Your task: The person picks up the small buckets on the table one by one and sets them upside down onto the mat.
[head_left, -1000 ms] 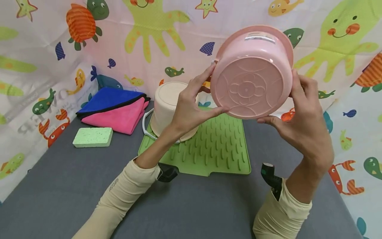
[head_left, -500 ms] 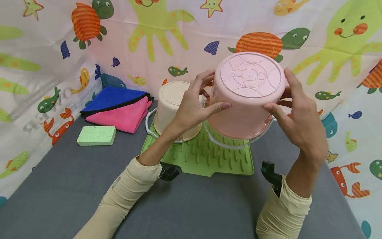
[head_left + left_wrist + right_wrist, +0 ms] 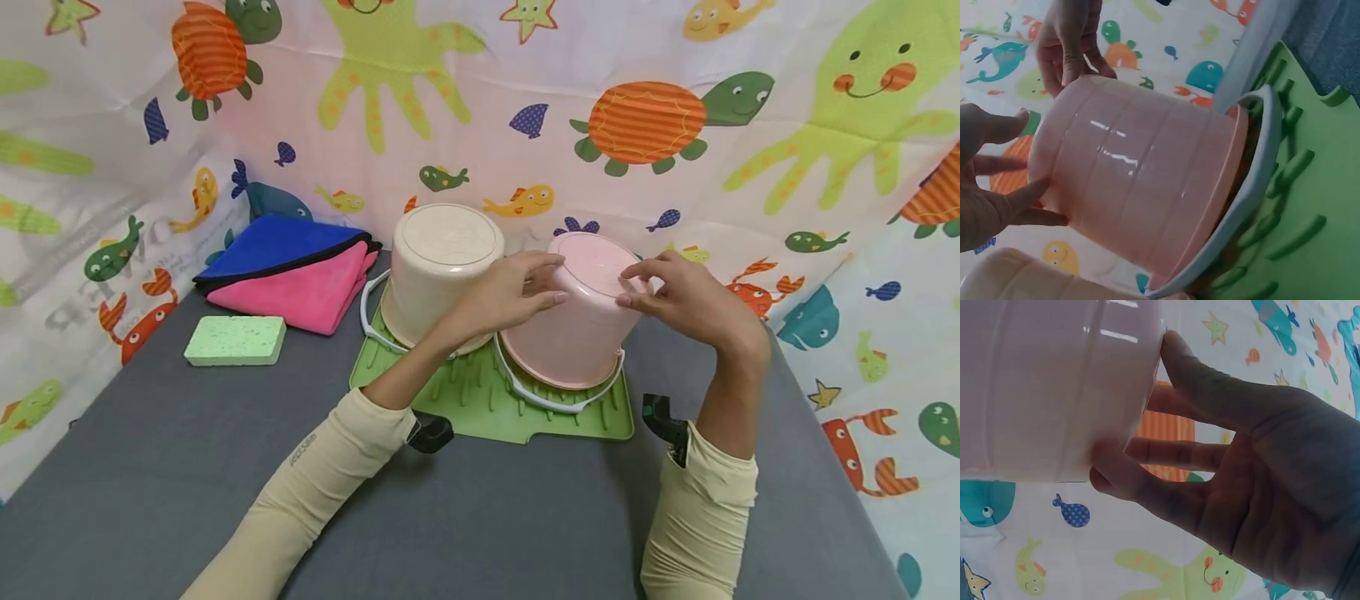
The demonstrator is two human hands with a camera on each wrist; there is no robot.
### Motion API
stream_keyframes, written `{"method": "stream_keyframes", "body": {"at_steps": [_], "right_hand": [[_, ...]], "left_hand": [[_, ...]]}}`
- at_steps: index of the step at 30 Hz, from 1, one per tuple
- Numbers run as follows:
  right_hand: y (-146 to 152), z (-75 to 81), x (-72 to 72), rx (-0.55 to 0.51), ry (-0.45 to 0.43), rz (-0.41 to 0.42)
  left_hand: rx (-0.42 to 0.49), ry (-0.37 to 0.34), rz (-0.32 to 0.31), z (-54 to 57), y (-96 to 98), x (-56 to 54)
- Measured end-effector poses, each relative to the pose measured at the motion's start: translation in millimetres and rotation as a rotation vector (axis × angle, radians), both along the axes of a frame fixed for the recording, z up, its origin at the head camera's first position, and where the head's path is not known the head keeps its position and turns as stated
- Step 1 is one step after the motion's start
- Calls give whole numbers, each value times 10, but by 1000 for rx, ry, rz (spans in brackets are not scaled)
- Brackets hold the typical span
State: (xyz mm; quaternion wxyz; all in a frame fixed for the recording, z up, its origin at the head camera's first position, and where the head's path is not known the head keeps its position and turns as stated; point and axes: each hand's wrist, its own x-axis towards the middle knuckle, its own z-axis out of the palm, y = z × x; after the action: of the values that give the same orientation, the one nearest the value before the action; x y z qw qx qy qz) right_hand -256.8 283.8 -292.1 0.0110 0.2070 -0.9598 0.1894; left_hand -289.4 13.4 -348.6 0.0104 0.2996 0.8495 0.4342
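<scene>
In the head view a pink bucket (image 3: 573,325) stands upside down on the ribbed green mat (image 3: 495,425), its white handle (image 3: 551,406) lying round the rim. My left hand (image 3: 510,287) has relaxed, spread fingers right at the left edge of the bucket's upturned base. On the other side my right hand (image 3: 682,300) has its thumb and fingertips at the base's right edge, loosely bent. The right wrist view shows that thumb (image 3: 1191,369) against the bucket wall. Beside it a cream bucket (image 3: 442,267), also upside down, is partly covered by my left hand.
Left of the mat lie a folded blue and pink cloth (image 3: 300,279) and a light green sponge (image 3: 236,340) on the grey tabletop (image 3: 480,517). A curtain (image 3: 465,100) printed with sea animals hangs behind and along the sides.
The pink bucket has been turned from base-facing-me to upside down and lowered onto the mat. Both hands came down with it, and their grip has loosened.
</scene>
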Motion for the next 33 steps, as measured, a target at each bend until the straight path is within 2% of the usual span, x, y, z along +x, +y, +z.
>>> {"method": "stream_keyframes", "body": {"at_steps": [3, 6, 10, 12, 14, 16, 18, 21, 23, 28, 33], "right_hand": [[-7, 16, 12, 53, -17, 2], [3, 64, 75, 79, 34, 47], [-15, 97, 144, 2, 89, 118], [-53, 84, 123, -51, 91, 108], [-83, 58, 67, -76, 92, 53], [-88, 22, -6, -65, 55, -33], [-61, -17, -76, -43, -33, -77], [12, -83, -163, -26, -171, -61], [43, -117, -197, -30, -218, -15], [43, -137, -216, -41, -189, 10], [75, -153, -209, -51, -233, 8]], "left_hand": [[-31, 53, -21, -30, 16, -26], [25, 4, -41, -37, 31, -26], [96, -47, -32, -53, 38, -41], [116, -57, -16, -58, 2, -66], [134, -68, -16, -66, -41, -105], [139, -88, -25, -70, -82, -129], [136, -100, -46, -81, -102, -149], [120, -99, -66, -102, -105, -159], [113, -91, -60, -118, -105, -160], [158, -97, -52, -136, -91, -154], [183, -127, -66, -158, -61, -165]]}}
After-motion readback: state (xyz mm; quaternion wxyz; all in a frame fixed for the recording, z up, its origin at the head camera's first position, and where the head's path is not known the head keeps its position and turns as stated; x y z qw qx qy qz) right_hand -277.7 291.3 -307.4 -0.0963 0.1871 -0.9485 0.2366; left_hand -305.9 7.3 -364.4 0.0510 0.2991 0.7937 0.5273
